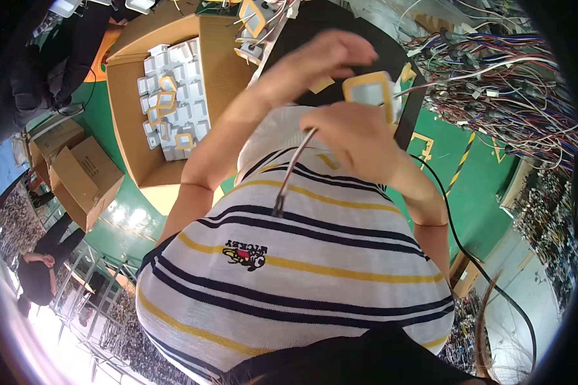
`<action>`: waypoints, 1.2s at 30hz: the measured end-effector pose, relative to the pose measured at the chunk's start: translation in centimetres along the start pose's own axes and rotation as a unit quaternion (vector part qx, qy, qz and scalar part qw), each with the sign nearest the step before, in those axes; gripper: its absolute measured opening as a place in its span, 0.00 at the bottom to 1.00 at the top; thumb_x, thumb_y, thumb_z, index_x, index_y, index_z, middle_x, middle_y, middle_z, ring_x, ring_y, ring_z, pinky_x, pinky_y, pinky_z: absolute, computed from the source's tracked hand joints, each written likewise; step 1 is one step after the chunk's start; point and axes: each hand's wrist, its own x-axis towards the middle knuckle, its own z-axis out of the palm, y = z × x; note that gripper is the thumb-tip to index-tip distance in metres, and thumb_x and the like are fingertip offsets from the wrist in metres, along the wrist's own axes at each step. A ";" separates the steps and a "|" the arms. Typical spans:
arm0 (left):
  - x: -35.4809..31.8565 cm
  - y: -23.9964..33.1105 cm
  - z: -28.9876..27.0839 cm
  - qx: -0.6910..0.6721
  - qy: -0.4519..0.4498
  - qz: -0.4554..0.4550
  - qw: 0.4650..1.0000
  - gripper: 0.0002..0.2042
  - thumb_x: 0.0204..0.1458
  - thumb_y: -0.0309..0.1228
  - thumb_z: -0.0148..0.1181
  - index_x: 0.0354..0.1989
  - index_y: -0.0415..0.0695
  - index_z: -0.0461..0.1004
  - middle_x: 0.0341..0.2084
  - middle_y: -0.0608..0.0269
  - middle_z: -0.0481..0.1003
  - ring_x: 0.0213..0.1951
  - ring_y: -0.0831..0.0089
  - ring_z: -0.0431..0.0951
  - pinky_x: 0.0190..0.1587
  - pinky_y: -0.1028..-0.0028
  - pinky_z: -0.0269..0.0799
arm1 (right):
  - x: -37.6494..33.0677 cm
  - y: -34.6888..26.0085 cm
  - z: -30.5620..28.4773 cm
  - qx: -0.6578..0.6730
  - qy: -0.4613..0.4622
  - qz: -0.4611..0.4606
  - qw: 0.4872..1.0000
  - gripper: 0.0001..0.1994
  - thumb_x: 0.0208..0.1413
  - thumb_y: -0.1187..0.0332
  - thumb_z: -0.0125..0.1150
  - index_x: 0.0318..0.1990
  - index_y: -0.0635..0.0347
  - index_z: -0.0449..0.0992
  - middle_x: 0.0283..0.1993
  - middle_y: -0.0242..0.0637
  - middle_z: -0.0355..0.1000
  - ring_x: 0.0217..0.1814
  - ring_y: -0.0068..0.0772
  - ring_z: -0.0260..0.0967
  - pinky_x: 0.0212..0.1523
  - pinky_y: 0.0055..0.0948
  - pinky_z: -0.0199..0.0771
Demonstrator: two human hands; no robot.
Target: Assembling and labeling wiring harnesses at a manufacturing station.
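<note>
My right hand (pixel 356 138) is closed round a thin red-and-white cable (pixel 293 163), whose free end with a small dark connector hangs over my striped shirt. Just beyond that fist is a white square housing with a yellow rim (pixel 368 90); whether the fist also touches it I cannot tell. A pale cable (pixel 424 85) runs from the housing's right side toward the wire pile. My left hand (pixel 331 54), blurred by motion, is above the black work surface (pixel 305 32), fingers stretched to the right and apart, with nothing visible in them.
An open cardboard box (pixel 221 61) at the left holds rows of white housings (pixel 186 77), several with yellow rims. More rimmed housings (pixel 253 19) lie at the far edge. Heaped wires (pixel 494 96) fill the right. A black cord (pixel 453 221) hangs beside my right arm. Other people are at the left.
</note>
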 end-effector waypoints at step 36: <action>-8.5 3.7 4.6 0.062 -0.099 -0.300 0.947 0.20 0.54 0.29 0.55 0.55 0.41 0.63 0.42 0.64 0.71 0.46 0.78 0.68 0.49 0.79 0.63 | -4.9 -2.1 1.2 0.345 0.166 0.200 0.902 0.07 0.46 0.82 0.59 0.35 0.65 0.75 0.35 0.42 0.72 0.35 0.38 0.71 0.35 0.28 0.71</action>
